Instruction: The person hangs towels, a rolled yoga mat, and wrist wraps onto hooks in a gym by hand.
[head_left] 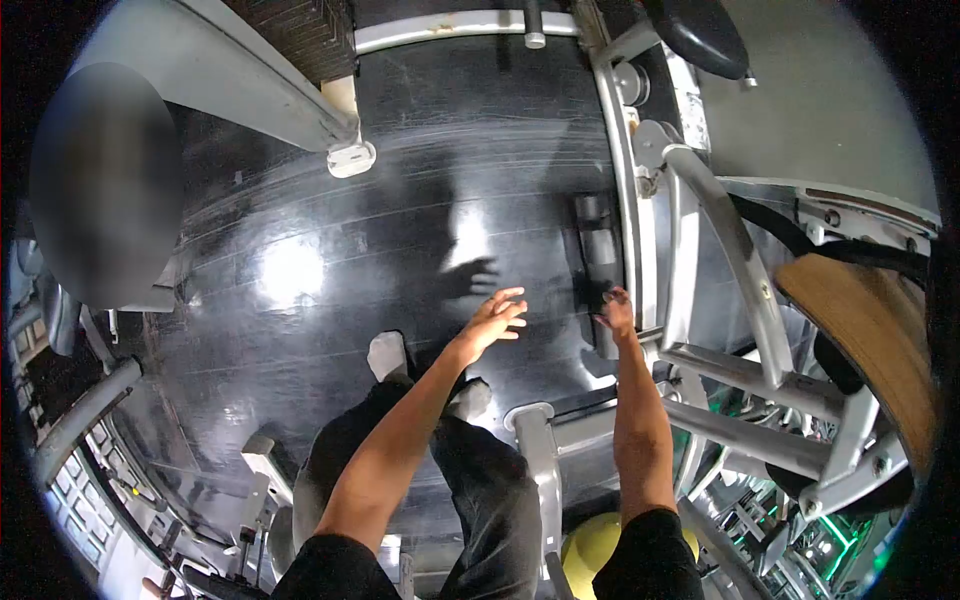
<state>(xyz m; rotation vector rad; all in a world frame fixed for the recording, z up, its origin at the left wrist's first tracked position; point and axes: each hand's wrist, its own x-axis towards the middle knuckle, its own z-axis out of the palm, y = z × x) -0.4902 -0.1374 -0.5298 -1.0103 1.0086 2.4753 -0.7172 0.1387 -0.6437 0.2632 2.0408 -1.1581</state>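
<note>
My left hand (495,322) reaches out over the dark floor with its fingers spread and nothing in it. Its shadow falls on the floor just beyond the fingertips. Further right, my right hand (617,310) is held out with thumb and fingers apart, holding nothing I can see. It overlaps the near part of a long grey and black piece (600,245) lying along the machine's frame. The white upright rail (622,150) of that frame runs close past the right fingertips.
Grey machine tubes (740,260) and a brown padded part (865,345) fill the right side. A yellow ball (590,555) is beside my right sleeve. At upper left, a machine's beam (250,80) ends in a white foot (351,159). My shoes (387,355) stand on shiny black flooring (380,230).
</note>
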